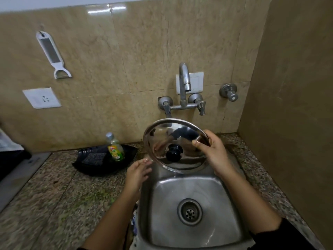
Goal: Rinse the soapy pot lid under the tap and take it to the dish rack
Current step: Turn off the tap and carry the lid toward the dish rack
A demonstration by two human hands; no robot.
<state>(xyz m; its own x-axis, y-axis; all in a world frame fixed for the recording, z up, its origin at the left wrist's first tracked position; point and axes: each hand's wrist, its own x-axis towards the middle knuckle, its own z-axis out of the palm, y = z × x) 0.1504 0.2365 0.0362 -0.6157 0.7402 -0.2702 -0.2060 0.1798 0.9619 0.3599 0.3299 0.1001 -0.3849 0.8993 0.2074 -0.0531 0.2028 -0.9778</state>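
lid (182, 141) tilted over sink (194, 188), right hand (214, 150) gripping rim

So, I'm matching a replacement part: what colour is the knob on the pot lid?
Black, glossy; the knob shows clearly in the head view, centred on the steel pot lid.

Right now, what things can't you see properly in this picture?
- Dish rack: not in the head view at all.
- Left hand: blurred, so whether it touches the lid is unclear.
- Bottle label: too small to read.
- Pad in the black tray: dark and blurry.
- Thing at the left edge: cut off.
- Lid's underside: faces away.
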